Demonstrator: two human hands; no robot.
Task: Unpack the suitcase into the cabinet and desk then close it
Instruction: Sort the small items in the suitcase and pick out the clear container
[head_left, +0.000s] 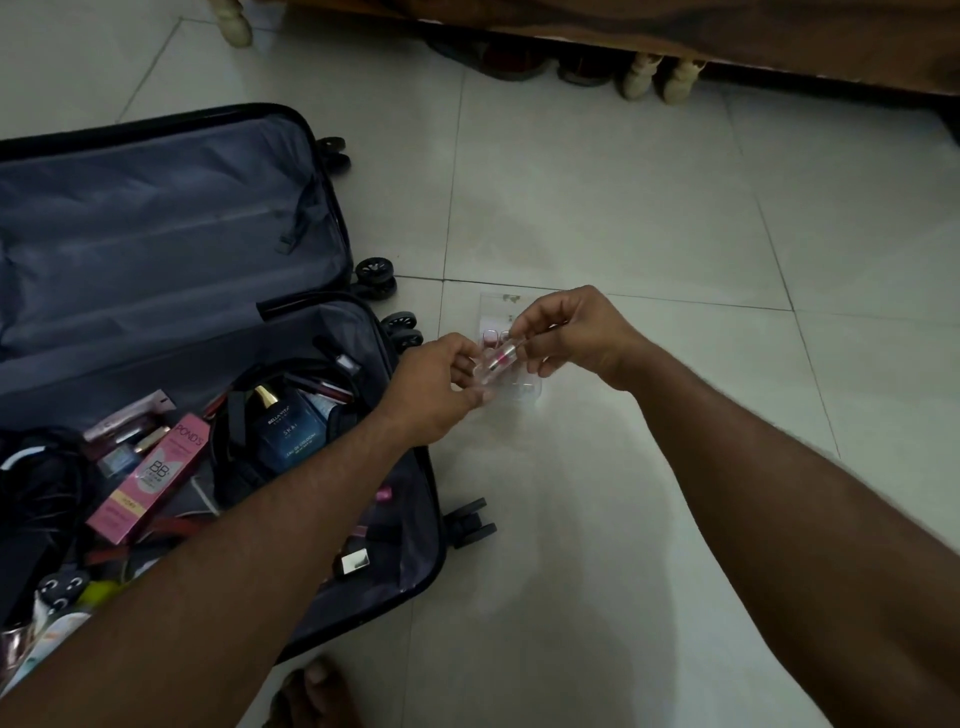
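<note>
Over the pale tiled floor beside the open black suitcase's right edge, both hands' fingers pinch a small clear pink-cored tube; judging by the clear organiser beneath, steady it and seat the tube upright.

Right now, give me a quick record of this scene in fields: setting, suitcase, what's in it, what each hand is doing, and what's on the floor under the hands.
setting: pale tiled floor, dim light
suitcase: open flat on the floor, upper half shows only lining
contents: pink Pond's box, blue perfume bottle, black cables, small cosmetics
left hand: pinches one end of a small clear tube with pink inside
right hand: pinches the other end
under the hands: clear plastic organiser on the floor, beside the suitcase
</note>
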